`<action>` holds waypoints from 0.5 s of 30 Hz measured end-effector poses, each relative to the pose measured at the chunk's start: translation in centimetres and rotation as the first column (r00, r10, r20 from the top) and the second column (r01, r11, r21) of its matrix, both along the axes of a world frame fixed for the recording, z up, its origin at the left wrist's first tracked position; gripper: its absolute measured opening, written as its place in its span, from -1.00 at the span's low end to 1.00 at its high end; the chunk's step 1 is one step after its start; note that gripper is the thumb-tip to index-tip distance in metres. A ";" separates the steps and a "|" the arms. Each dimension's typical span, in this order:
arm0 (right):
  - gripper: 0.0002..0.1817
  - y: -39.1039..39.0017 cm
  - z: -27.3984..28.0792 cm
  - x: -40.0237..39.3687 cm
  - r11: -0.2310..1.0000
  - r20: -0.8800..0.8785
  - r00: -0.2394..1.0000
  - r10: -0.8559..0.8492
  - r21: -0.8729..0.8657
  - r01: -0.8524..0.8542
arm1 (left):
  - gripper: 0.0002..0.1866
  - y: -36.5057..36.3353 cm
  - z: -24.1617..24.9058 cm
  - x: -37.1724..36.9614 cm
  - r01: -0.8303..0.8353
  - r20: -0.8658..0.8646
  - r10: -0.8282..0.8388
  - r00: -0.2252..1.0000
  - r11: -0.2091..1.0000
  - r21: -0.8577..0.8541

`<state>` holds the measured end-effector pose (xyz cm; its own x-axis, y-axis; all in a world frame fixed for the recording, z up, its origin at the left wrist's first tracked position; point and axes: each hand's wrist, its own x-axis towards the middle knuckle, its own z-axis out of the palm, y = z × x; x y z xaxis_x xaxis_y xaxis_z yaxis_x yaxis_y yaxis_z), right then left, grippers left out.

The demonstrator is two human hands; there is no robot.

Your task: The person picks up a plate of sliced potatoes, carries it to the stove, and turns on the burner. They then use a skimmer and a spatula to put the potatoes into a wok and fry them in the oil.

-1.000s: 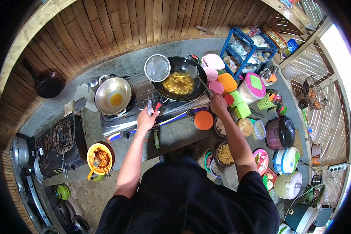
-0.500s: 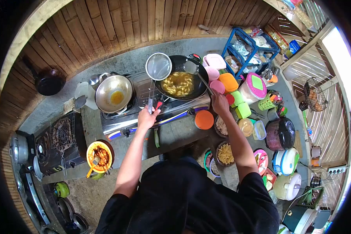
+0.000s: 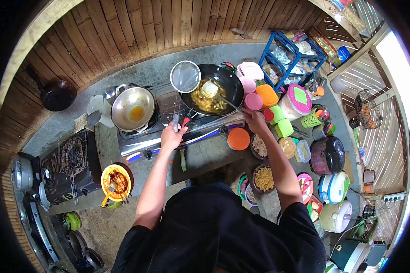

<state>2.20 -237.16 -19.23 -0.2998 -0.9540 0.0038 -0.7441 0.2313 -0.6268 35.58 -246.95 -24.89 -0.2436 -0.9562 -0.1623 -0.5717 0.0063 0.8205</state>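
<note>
My left hand [image 3: 172,137] is closed round the handle of a mesh strainer [image 3: 185,76]. The strainer's round net is held up beside the left rim of a black wok [image 3: 234,86]. Yellowish pieces of food [image 3: 209,107] lie in oil in the wok. My right hand [image 3: 254,121] grips the handle of a metal spatula [image 3: 228,103] from the right side. Its blade sits among the pieces and shines brightly. The wok stands on the right burner of a gas stove [image 3: 177,129].
A metal pan [image 3: 120,113] with a little oil occupies the left burner. An orange bowl [image 3: 105,179] of red sauce stands at lower left. Lidded tubs, an orange lid [image 3: 238,139] and a bowl of yellow pieces [image 3: 263,179] crowd the right. Behind them stands a blue rack [image 3: 284,41].
The spatula's blade has moved from the wok's upper right wall down and left into the food. My right hand has shifted slightly lower; the strainer stays nearly still.
</note>
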 end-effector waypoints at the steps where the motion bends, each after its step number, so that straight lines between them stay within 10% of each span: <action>1: -0.65 -0.2 -0.2 -0.2 0.997 -0.052 0.999 0.012 -0.074 -0.016 | -0.66 0.0 -0.1 0.0 0.000 -0.012 0.000 1.000 1.000 -0.001; 7: -0.64 -1.2 -1.1 -1.0 0.986 -0.506 0.847 -0.162 -0.119 0.118 | -0.66 0.0 0.3 0.0 0.001 -0.018 0.000 1.000 1.000 0.025; 15: -0.63 -1.7 -2.5 -1.1 1.000 -0.156 0.987 -0.024 -0.017 0.022 | -0.65 -0.1 -0.1 -0.1 -0.008 -0.030 0.008 1.000 1.000 0.001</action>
